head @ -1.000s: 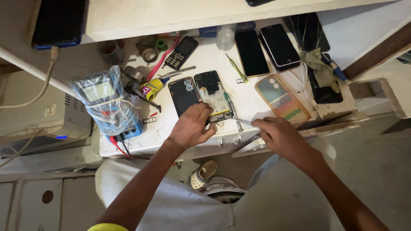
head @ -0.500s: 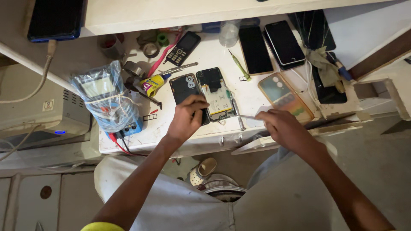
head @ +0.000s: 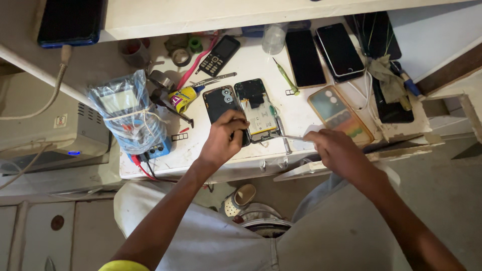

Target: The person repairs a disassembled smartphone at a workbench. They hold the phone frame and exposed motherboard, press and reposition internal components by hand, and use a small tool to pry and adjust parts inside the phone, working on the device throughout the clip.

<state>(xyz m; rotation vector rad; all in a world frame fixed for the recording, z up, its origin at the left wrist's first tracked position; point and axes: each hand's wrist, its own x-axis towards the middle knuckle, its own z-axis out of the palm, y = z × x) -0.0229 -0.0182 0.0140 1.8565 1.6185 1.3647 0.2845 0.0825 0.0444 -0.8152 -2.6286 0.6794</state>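
We had the opened phone (head: 258,111) lying face down near the front edge of the table (head: 241,65), its back cover (head: 221,103) just beside it on the left. Our left hand (head: 226,138) rested on the phone's lower left corner, fingers curled together and pressing it down against the tabletop. Our right hand (head: 336,150) sat at the front edge, to the right of the phone, fingers pinched shut on tweezers (head: 293,137) whose tips reached toward the phone's lower end.

Other phones (head: 321,55) lay along the back edge, a cased one (head: 340,114) near the right, and a glue tube (head: 183,98) and a bagged meter (head: 128,118) toward the left corner.

We judged the risks as these: the phone sat close to the front edge, so a push from the tweezers could slide it off if the left hand eased. The metal tips worked near the battery and bare board, where a slip might scratch or short something. Any small part lifted could drop over the edge and be lost on the floor.
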